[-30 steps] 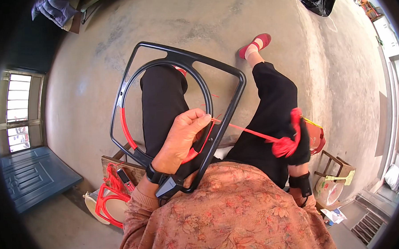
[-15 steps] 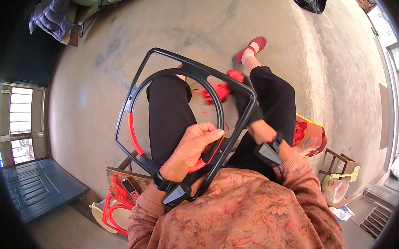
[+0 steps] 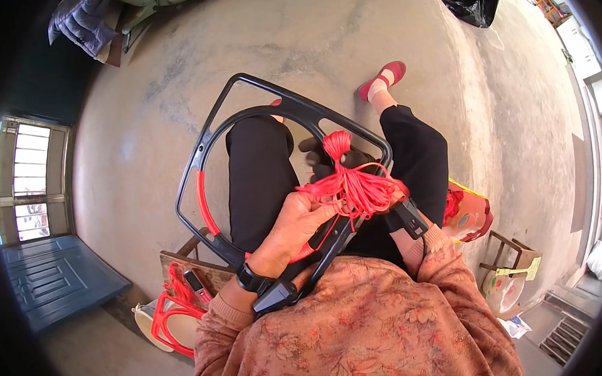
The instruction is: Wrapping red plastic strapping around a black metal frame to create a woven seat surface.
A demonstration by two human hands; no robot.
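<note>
A black frame (image 3: 278,87) with a round inner ring rests across my lap, red cord (image 3: 203,200) wound tightly around part of the ring. My left hand (image 3: 290,222) is closed at the ring's right side, thumb and fingers pinching red cord. Just beyond its fingertips lies a loose bundle of red cord (image 3: 361,189), gathered at the middle and fanning out. My right hand (image 3: 321,161), in a dark glove, is at the frame's right side, partly behind the bundle. Its visible fingers are apart and slightly blurred; the bundle hides its palm.
On my left, a wooden stool (image 3: 216,274) carries red cord and a small dark device (image 3: 194,281); a red frame (image 3: 164,325) leans beside it. At right are a red bag (image 3: 468,211) and another small stool (image 3: 513,269). A black plastic bag (image 3: 473,2) lies farther off.
The red cord bundle has come up from beyond the frame to above its right side, beside my left fingers. My right hand has moved up to the frame, behind the bundle.
</note>
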